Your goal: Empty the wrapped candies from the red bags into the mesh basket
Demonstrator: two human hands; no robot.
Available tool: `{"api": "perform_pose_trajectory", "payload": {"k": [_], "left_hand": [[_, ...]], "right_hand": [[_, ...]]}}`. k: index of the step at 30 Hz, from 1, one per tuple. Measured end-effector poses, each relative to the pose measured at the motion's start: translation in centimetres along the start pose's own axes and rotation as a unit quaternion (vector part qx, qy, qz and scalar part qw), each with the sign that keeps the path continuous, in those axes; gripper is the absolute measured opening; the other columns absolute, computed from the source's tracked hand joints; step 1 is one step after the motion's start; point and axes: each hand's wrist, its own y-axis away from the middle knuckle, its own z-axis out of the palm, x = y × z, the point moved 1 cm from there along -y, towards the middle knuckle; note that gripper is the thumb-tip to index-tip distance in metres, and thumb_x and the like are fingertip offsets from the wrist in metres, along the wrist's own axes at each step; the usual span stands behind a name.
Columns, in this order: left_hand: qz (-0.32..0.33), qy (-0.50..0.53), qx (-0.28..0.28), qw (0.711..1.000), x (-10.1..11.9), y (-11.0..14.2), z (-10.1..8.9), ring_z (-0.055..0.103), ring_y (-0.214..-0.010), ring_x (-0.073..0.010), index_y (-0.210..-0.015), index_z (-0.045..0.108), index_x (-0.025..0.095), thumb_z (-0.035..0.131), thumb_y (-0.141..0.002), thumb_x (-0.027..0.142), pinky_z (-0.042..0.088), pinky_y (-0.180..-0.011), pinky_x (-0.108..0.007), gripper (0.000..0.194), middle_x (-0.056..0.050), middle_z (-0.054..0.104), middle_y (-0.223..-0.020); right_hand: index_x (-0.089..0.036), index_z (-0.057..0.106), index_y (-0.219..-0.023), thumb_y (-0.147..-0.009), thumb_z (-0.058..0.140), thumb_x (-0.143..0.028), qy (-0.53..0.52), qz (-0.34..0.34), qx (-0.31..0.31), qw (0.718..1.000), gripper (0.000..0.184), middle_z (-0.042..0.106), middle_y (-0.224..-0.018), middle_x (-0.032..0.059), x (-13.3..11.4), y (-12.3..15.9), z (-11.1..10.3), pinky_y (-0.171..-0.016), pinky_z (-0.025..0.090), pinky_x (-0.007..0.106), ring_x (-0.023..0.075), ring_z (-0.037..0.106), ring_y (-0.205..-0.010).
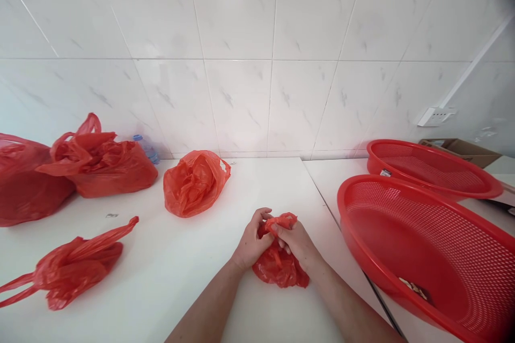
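A small red plastic bag [280,270] rests on the white table [169,284] in front of me, its lower part bulging. My left hand [257,238] grips the bag's gathered top from the left, fingers curled round it. From the right, my right hand [295,238] pinches the same bunched plastic, thumb on top. A bit of the neck sticks up between the two hands. What the bag holds is hidden by the plastic and my fingers.
Left lie a flat red bag with long handles [80,270], a crumpled red bag [196,185], two fuller red bags [116,171] and a plastic bottle [147,148]. Right stand two red mesh baskets [402,236], the nearer with small pale pieces [413,288], and a cardboard box [462,151]. A tiled wall rises behind.
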Motion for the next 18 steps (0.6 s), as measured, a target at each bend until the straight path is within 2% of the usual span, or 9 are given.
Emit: {"api": "perform_pose_trajectory", "payload": {"k": [2, 4, 8, 11, 14, 16, 18], "left_hand": [[0.036, -0.027, 0.007, 0.999, 0.2, 0.0, -0.1, 0.055, -0.104, -0.0223, -0.127, 0.044, 0.025, 0.058, -0.079, 0.029, 0.042, -0.093, -0.038, 0.050, -0.009, 0.054, -0.121], [0.076, -0.047, 0.009, 0.996, 0.5, 0.1, 0.0, 0.051, -0.110, -0.0233, -0.130, 0.044, 0.025, 0.058, -0.080, 0.034, 0.040, -0.096, -0.039, 0.052, -0.009, 0.051, -0.125], [0.109, -0.075, 0.020, 0.991, 1.2, 0.3, 0.6, 0.055, -0.101, -0.0206, -0.111, 0.060, 0.021, 0.049, -0.087, 0.035, 0.042, -0.092, -0.035, 0.029, -0.007, 0.060, -0.109], [0.065, -0.050, 0.065, 0.995, 1.0, 0.2, 0.5, 0.058, -0.090, -0.0179, -0.099, 0.063, 0.020, 0.042, -0.090, 0.035, 0.044, -0.085, -0.032, 0.027, -0.006, 0.063, -0.098], [-0.008, -0.005, 0.111, 0.994, 0.0, -0.3, -0.1, 0.058, -0.079, -0.0159, -0.092, 0.062, 0.019, 0.045, -0.088, 0.033, 0.047, -0.075, -0.029, 0.023, -0.004, 0.064, -0.089], [-0.051, 0.019, 0.114, 0.992, -0.6, -0.6, -0.5, 0.059, -0.074, -0.0156, -0.092, 0.061, 0.019, 0.048, -0.084, 0.030, 0.048, -0.071, -0.029, 0.019, -0.003, 0.065, -0.084], [-0.077, 0.035, 0.105, 0.991, -0.9, -0.9, -0.7, 0.061, -0.073, -0.0164, -0.094, 0.060, 0.019, 0.049, -0.081, 0.028, 0.049, -0.070, -0.030, 0.019, -0.003, 0.066, -0.085]], "right_hand": [[-0.019, 0.045, -0.058, -0.076, 0.061, -0.043, 0.001, -0.002, 0.007, 1.000, 0.034, 0.043, -0.045, -0.0059, 0.3, -0.2, -0.1, -0.045, 0.027, 0.024, 0.0080, 0.036, -0.042], [-0.020, 0.044, -0.061, -0.075, 0.061, -0.043, 0.000, 0.001, 0.005, 1.000, 0.031, 0.043, -0.046, -0.0063, 0.5, -0.3, -0.1, -0.045, 0.028, 0.024, 0.0086, 0.037, -0.043], [-0.021, 0.046, -0.069, -0.074, 0.063, -0.039, 0.017, -0.001, -0.001, 1.000, 0.025, 0.043, -0.048, -0.0070, 0.7, -0.2, 0.1, -0.044, 0.030, 0.023, 0.0097, 0.039, -0.045], [-0.021, 0.048, -0.071, -0.076, 0.062, -0.038, 0.015, -0.021, -0.022, 0.999, 0.023, 0.044, -0.049, -0.0068, 0.5, -0.1, 0.0, -0.045, 0.030, 0.023, 0.0095, 0.039, -0.045], [-0.019, 0.047, -0.063, -0.078, 0.061, -0.036, -0.033, -0.047, -0.065, 0.996, 0.026, 0.046, -0.050, -0.0051, 0.1, -0.1, -0.4, -0.049, 0.031, 0.023, 0.0081, 0.037, -0.045], [-0.019, 0.049, -0.063, -0.080, 0.059, -0.038, -0.101, -0.051, -0.095, 0.989, 0.027, 0.047, -0.053, -0.0041, 0.0, 0.0, -0.6, -0.051, 0.032, 0.024, 0.0080, 0.036, -0.046], [-0.019, 0.055, -0.072, -0.082, 0.053, -0.048, -0.181, -0.031, -0.119, 0.976, 0.030, 0.047, -0.054, -0.0033, 0.0, 0.0, -0.8, -0.053, 0.033, 0.025, 0.0094, 0.036, -0.048]]}}
